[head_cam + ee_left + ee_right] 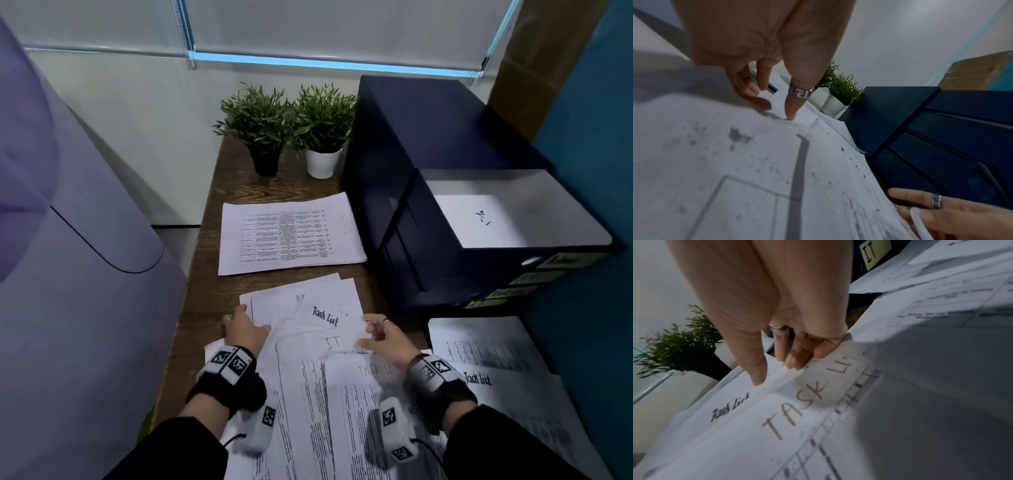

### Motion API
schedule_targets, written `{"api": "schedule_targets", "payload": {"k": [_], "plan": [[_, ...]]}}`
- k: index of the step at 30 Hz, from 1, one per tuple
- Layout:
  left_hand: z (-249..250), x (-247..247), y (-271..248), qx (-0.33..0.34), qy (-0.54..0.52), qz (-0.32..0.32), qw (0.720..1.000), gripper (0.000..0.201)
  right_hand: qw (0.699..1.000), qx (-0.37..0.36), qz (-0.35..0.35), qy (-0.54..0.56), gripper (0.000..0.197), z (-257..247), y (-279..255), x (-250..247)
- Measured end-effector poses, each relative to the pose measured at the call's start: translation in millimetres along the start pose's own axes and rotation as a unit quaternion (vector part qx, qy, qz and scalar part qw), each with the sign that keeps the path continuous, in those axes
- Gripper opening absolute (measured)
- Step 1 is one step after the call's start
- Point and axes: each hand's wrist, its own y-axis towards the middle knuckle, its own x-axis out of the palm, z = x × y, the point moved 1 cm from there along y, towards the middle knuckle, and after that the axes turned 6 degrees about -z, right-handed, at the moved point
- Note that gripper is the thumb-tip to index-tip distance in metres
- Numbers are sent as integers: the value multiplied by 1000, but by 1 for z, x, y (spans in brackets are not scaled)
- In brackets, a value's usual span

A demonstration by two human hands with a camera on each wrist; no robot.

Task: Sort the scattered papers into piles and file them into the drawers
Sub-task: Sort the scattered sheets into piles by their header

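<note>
Printed sheets lie scattered over the near end of the wooden table; one reads "Task List", one "IT". My left hand pinches the left edge of a sheet in the heap. At the right side of the heap, my right hand pinches the top edge of the sheet marked "TASK LI" between thumb and fingers. A squared pile lies farther back. The dark blue drawer unit stands at the right, its top drawer open with a white sheet inside.
Two potted plants stand at the table's back, beside the drawer unit. More sheets are piled at the near right below the drawers. A large pale purple object fills the left side. A yellow "IT" label is on a drawer front.
</note>
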Motion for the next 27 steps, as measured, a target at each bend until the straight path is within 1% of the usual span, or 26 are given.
{"api": "schedule_targets", "payload": {"k": [2,3,5,7,9,10,11,13,14,15,17,20,22,25,27], "plan": [[5,-1,-2,-1,-36,-8,999,63,1000,9,14,8,54,-1,1,-2],[8,-2,-5,5,-52,-19,998,56,1000,14,16,0,56,-3,2,-2],[12,-4,-13,43,-55,-56,996,31,1000,19,17,-11,60,-6,2,-4],[14,-8,-25,93,-69,-114,987,12,999,12,37,-9,65,-9,5,-6],[15,-12,-37,111,-107,-197,968,6,997,-17,71,1,66,-9,9,-11],[14,-15,-41,114,-112,-236,959,10,996,-30,83,17,61,-8,12,-14],[13,-19,-43,114,-102,-266,952,15,995,-42,91,28,48,-8,13,-16],[10,-26,-44,105,-103,-302,942,18,993,-54,102,16,7,-11,12,-20],[8,-29,-42,91,-128,-310,938,18,991,-66,113,6,11,-11,13,-22],[6,-30,-41,71,-162,-305,936,21,989,-78,125,4,19,-13,12,-23],[3,-29,-38,53,-206,-263,941,22,985,-89,145,23,22,-15,12,-24],[-1,-22,-34,67,-183,-181,964,14,983,-99,149,44,25,-19,12,-18],[1,-17,-34,65,-200,-154,965,12,981,-103,159,53,28,-22,15,-15],[4,-15,-33,49,-222,-125,966,12,972,-109,199,63,30,-27,18,-14],[4,-15,-30,43,-234,-104,966,19,970,-119,203,56,28,-30,17,-15]]}}
